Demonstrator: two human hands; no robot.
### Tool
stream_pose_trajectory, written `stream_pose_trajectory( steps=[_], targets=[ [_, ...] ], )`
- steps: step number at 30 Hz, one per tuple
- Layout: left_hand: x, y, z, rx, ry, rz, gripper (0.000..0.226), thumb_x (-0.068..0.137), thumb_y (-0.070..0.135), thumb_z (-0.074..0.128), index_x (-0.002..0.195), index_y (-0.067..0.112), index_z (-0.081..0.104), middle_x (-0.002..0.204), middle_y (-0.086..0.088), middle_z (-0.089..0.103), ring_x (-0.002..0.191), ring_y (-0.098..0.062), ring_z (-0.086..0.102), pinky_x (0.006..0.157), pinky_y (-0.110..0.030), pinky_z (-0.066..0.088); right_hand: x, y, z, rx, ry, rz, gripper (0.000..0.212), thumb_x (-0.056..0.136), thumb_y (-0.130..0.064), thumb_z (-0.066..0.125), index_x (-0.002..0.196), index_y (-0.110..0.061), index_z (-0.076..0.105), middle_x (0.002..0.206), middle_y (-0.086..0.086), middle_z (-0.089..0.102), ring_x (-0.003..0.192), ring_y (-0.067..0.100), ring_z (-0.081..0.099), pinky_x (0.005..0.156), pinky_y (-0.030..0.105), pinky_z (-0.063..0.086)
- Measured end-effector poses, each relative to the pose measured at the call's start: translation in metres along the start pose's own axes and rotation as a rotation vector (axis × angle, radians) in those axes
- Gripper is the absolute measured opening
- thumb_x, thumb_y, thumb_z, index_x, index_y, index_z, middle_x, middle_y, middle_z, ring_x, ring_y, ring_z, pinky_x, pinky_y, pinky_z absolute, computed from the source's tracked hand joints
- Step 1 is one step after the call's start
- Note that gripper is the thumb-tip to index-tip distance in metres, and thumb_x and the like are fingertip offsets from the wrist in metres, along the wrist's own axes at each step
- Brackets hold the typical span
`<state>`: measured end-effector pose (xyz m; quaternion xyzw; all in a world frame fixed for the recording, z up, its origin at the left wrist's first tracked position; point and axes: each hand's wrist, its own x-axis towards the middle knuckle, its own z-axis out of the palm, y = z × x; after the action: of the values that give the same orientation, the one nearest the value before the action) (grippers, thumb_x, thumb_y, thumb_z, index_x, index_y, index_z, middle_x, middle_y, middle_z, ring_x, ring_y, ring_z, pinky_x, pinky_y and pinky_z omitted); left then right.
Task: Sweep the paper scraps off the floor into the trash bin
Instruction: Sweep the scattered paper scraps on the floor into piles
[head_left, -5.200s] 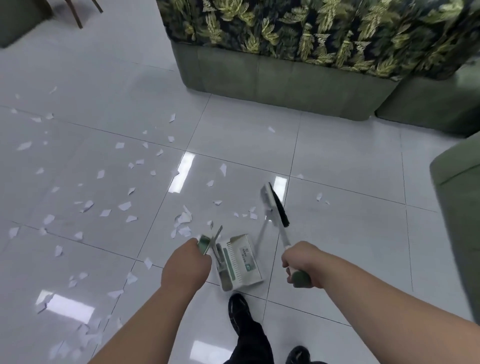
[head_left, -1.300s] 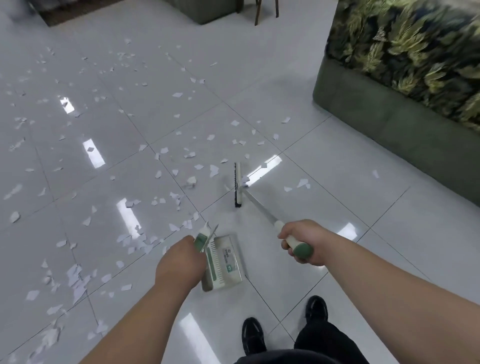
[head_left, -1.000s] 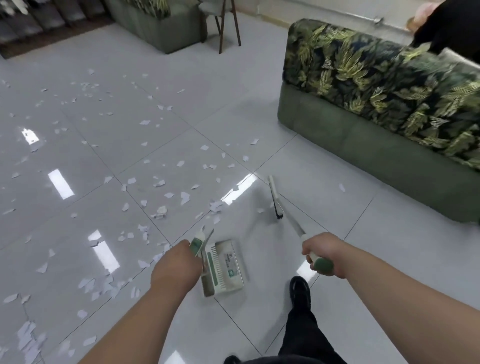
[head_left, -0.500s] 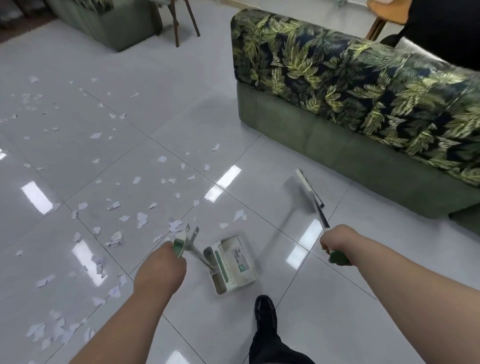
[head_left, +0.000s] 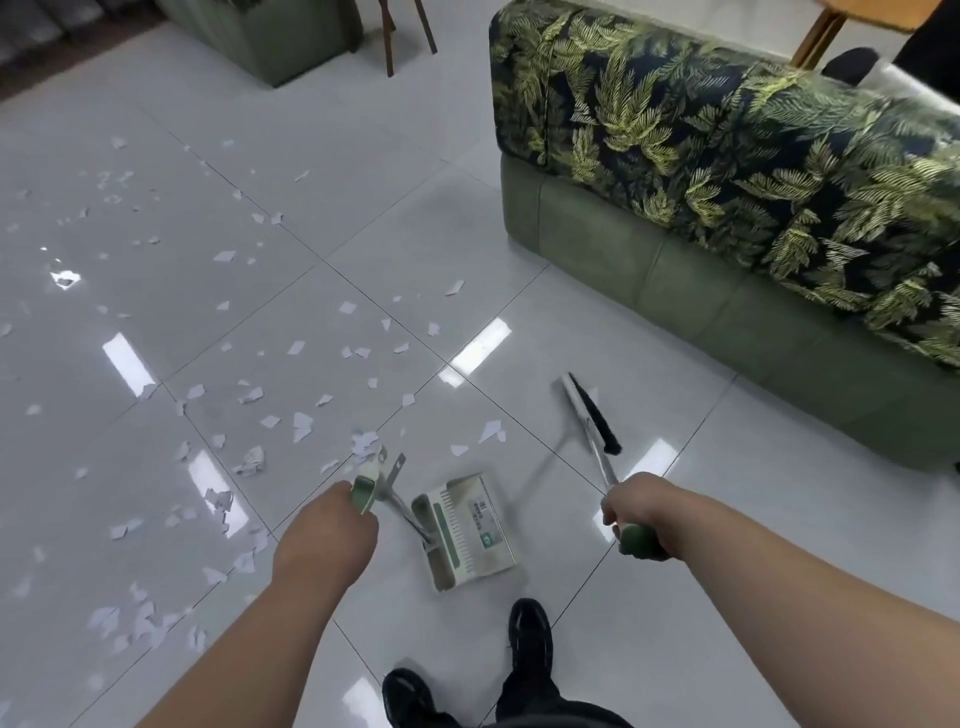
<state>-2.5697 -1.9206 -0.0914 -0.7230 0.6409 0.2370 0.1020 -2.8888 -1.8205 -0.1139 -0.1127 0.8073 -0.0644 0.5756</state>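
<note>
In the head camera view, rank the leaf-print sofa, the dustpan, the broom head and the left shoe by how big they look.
1. leaf-print sofa
2. dustpan
3. left shoe and broom head look alike; the shoe is nearer and partly cut off, so unranked.

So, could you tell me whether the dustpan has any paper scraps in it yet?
Empty, as far as visible: the dustpan shows only its ribbed tray and a label, while paper scraps lie on the floor.

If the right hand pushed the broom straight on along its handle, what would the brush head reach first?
Probably the green base of the leaf-patterned sofa. The right hand aims the black-bristled broom up and slightly left over bare white tile; depth is uncertain.
</note>
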Motion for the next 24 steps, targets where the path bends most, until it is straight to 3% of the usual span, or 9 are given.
stream_pose_trajectory(
  steps=[5, 9, 12, 17, 24],
  targets=[
    [-0.009, -0.023, -0.004, -0.03, 0.02, -0.054, 0.005, 0.088, 0.016, 0.047, 0.085, 0.017, 0.05, 0.079, 0.0, 0.062, 0.07, -0.019, 0.059, 0.057, -0.028, 0.04, -0.013, -0.043, 0.037, 0.095, -0.168, -0.088, 0.014, 0.084, -0.001, 0.059, 0.097, -0.006, 0.059, 0.071, 0.012, 0.062, 0.068, 0.028, 0.063, 0.069, 0.032, 0.05],
    [-0.014, -0.046, -0.015, -0.052, 0.053, -0.103, 0.004, 0.088, 0.016, 0.048, 0.085, 0.017, 0.05, 0.077, -0.001, 0.061, 0.069, -0.019, 0.059, 0.056, -0.028, 0.039, -0.032, -0.083, 0.059, 0.093, -0.322, -0.076, 0.017, 0.085, -0.007, 0.061, 0.099, -0.014, 0.055, 0.068, 0.007, 0.061, 0.047, 0.016, 0.057, 0.049, 0.019, 0.039],
    [-0.015, -0.067, -0.026, -0.072, 0.086, -0.136, 0.004, 0.088, 0.017, 0.05, 0.084, 0.017, 0.051, 0.077, -0.002, 0.061, 0.066, -0.019, 0.057, 0.055, -0.028, 0.039, -0.036, -0.098, 0.069, 0.129, -0.393, -0.064, 0.017, 0.083, -0.013, 0.064, 0.1, -0.014, 0.058, 0.064, 0.005, 0.062, 0.043, 0.013, 0.049, 0.042, 0.019, 0.036],
    [-0.016, -0.107, -0.035, -0.135, 0.103, -0.204, 0.006, 0.089, 0.018, 0.049, 0.084, 0.019, 0.05, 0.077, -0.001, 0.06, 0.067, -0.017, 0.058, 0.056, -0.028, 0.041, -0.052, -0.11, 0.092, -0.004, -0.345, -0.173, 0.017, 0.084, -0.008, 0.063, 0.1, -0.011, 0.06, 0.066, 0.01, 0.063, 0.044, 0.019, 0.05, 0.048, 0.022, 0.036],
    [0.002, -0.165, -0.042, -0.211, 0.08, -0.25, 0.011, 0.091, 0.018, 0.046, 0.081, 0.019, 0.045, 0.079, 0.0, 0.059, 0.066, -0.015, 0.055, 0.056, -0.028, 0.038, -0.047, -0.145, 0.129, -0.144, -0.118, -0.217, 0.013, 0.087, -0.003, 0.06, 0.097, -0.009, 0.057, 0.072, 0.012, 0.061, 0.039, 0.018, 0.057, 0.046, 0.019, 0.045]
  ],
)
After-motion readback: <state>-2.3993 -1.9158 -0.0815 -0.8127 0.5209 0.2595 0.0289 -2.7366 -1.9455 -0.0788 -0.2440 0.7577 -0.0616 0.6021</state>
